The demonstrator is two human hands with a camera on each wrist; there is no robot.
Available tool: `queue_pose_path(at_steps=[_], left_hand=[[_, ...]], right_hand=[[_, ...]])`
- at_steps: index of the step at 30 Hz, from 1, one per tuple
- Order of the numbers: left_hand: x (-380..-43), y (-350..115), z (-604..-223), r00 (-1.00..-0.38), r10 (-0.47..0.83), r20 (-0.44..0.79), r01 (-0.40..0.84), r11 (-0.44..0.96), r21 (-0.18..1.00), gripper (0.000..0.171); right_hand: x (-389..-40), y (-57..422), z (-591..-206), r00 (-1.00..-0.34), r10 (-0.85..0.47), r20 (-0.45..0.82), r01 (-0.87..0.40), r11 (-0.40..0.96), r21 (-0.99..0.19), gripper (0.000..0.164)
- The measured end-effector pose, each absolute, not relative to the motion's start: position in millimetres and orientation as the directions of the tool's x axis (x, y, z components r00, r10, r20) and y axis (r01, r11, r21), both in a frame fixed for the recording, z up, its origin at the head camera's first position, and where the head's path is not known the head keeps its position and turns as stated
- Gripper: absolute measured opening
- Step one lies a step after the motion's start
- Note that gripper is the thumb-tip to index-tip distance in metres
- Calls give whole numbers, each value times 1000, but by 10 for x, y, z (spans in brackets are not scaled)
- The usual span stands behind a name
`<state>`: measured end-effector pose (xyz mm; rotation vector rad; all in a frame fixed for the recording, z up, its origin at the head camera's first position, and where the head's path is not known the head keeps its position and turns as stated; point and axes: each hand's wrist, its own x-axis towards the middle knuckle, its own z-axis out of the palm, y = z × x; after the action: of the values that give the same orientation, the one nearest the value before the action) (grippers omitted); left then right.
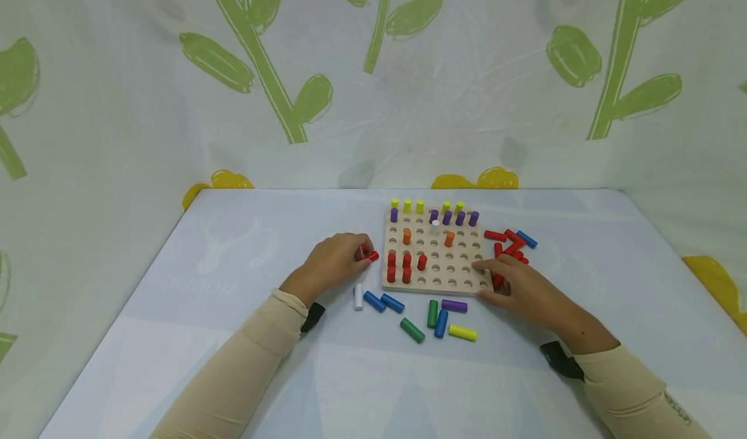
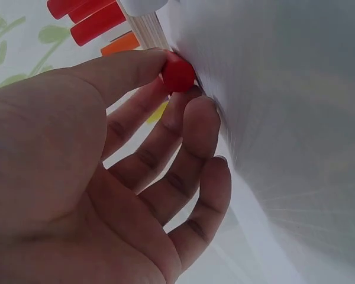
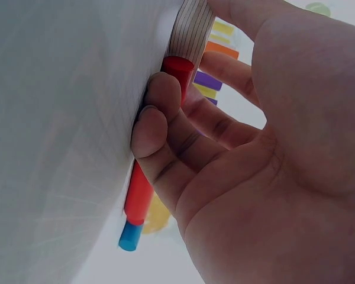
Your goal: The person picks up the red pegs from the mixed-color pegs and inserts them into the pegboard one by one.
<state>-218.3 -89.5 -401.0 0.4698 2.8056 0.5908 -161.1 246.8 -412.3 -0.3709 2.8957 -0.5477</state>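
Observation:
Left of the wooden pegboard (image 1: 428, 290), my left hand (image 1: 335, 262) pinches a red peg (image 2: 178, 74) between thumb and fingertips, low by the table. My right hand (image 1: 522, 290) holds the board's near right corner, thumb at the front edge and index finger over the top. Its other fingers curl beside a loose red peg (image 3: 178, 68) lying against the board. On the board, several red pegs (image 1: 406, 275) stand at the near left. Two orange pegs (image 1: 406, 236) and a white peg (image 1: 435, 227) are near the middle, with purple pegs (image 1: 447, 217) and yellow pegs (image 1: 407, 206) in the far rows.
A pile of loose red pegs (image 1: 515, 244) and a blue peg (image 1: 527, 238) lies right of the board. In front are a white peg (image 1: 358, 297), blue pegs (image 1: 393, 303), green pegs (image 1: 412, 330), a purple peg (image 1: 454, 306) and a yellow peg (image 1: 463, 332).

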Motion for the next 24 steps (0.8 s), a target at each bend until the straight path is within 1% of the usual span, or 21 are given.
queue_pose_path(at_steps=[15, 24], left_hand=[[-2200, -887, -4029, -932, 325, -163, 238, 885, 401, 23], [-2193, -888, -4024, -933, 323, -161, 235, 881, 410, 23]], right_hand=[[-1614, 2485, -4143, -954, -285, -96, -230, 897, -378, 60], [-1619, 2492, -4160, -954, -284, -93, -230, 896, -381, 60]])
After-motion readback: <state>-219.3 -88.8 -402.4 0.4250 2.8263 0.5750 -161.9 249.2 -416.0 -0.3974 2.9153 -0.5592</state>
